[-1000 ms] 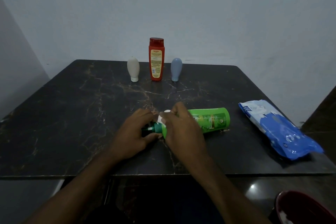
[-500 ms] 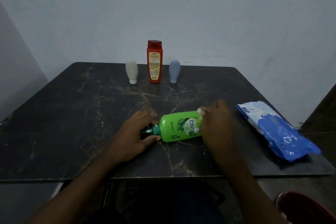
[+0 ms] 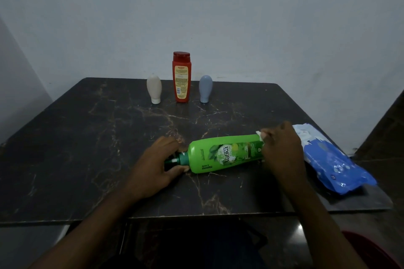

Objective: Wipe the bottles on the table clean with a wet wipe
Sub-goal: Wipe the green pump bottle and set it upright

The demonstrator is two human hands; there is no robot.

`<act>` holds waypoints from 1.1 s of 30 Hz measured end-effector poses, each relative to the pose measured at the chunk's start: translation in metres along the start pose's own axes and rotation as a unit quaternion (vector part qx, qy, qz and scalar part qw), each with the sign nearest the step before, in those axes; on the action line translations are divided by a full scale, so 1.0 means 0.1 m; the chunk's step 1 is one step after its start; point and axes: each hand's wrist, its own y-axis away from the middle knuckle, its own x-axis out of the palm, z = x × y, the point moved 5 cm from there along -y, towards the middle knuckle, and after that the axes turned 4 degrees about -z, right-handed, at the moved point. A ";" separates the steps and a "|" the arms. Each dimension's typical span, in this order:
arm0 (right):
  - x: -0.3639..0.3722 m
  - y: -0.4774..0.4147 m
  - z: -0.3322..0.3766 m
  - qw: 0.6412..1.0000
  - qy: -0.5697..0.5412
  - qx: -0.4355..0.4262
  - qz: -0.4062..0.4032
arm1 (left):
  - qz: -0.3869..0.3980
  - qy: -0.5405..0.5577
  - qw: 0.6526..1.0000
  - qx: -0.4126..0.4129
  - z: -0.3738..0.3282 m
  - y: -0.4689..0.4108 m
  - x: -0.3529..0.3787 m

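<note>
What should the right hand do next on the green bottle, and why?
Probably draw the wet wipe back toward the cap: the right hand sits at the base of the lying green bottle, whose neck the left hand steadies.

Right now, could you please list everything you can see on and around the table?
green bottle: 1, green, lying on its side near the front of the table
red bottle: 1, red, upright at the back centre
cream bottle: 1, cream, cap down, left of the red one
grey-blue bottle: 1, cap down, right of the red one
wet wipe: 1, white, at the green bottle's base
wipes pack: 1, blue and white, right edge
table: 1, dark marble
left hand: holds the green bottle's neck
right hand: presses the wipe
</note>
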 end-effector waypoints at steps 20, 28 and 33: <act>0.02 0.25 -0.20 0.987 -0.147 0.043 -0.058 | 0.014 0.012 1.000 0.007 0.02 0.01 0.03; 0.18 0.38 -0.39 0.987 -0.121 0.098 -0.031 | 0.024 0.008 1.000 -0.006 0.05 0.01 0.04; 0.14 0.39 -0.39 0.978 -0.159 0.130 -0.039 | 0.047 0.010 0.999 -0.004 0.06 0.01 0.07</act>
